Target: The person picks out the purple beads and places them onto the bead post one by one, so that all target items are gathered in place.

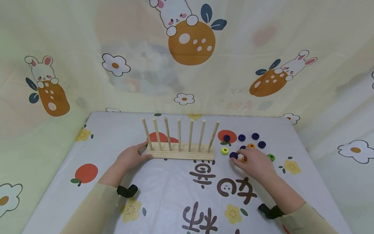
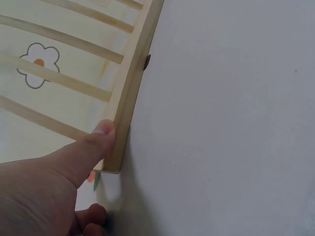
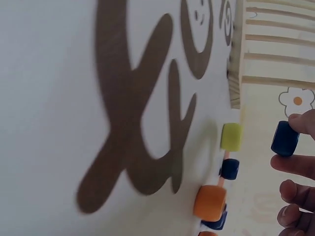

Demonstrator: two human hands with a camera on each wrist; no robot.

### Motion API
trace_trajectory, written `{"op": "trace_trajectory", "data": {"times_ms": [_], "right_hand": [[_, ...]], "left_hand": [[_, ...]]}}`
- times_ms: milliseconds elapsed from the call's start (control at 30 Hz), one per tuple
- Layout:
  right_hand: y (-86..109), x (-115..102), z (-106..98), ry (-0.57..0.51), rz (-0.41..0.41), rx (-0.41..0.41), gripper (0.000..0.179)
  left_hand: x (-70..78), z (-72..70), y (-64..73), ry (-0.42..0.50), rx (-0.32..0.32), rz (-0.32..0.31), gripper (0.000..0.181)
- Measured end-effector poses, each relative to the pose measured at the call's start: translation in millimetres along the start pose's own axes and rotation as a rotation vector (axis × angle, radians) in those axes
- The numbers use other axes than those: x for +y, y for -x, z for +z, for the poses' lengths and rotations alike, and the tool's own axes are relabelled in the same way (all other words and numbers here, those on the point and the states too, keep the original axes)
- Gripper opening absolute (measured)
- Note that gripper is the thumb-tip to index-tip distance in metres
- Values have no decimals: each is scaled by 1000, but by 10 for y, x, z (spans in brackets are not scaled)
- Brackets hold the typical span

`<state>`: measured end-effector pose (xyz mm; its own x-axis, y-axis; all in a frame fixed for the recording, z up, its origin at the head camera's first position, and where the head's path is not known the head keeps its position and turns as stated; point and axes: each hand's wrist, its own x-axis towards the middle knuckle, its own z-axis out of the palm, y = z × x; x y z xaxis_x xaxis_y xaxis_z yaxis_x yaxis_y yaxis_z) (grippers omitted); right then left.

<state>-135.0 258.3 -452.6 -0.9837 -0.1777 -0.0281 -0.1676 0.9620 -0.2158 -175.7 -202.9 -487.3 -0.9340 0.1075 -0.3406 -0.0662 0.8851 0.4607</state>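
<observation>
A wooden peg rack (image 1: 184, 155) stands on the table, several upright dowels rising from its flat base. My left hand (image 1: 128, 158) holds its left end; in the left wrist view the thumb (image 2: 101, 135) presses on the base's edge. To the right of the rack, my right hand (image 1: 258, 165) pinches a dark blue bead (image 3: 285, 139) between thumb and index finger, above the table. Close by lie a yellow-green bead (image 1: 224, 151), an orange bead (image 3: 210, 202) and another dark blue bead (image 3: 230, 169). The right hand partly covers some beads in the head view.
More dark blue beads (image 1: 255, 136) are scattered behind the right hand, and a green bead (image 1: 271, 157) lies to its right. A printed cloth (image 1: 163, 201) covers the table. Patterned curtains (image 1: 140, 87) hang along the back and sides.
</observation>
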Motion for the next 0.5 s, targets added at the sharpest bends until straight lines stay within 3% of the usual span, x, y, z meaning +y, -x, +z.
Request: {"op": "trace_trajectory", "data": {"times_ms": [500], "right_hand": [[-49, -162, -131, -21, -8, 88, 52]], "left_hand": [[-32, 16, -38, 0, 7, 3, 85]]}}
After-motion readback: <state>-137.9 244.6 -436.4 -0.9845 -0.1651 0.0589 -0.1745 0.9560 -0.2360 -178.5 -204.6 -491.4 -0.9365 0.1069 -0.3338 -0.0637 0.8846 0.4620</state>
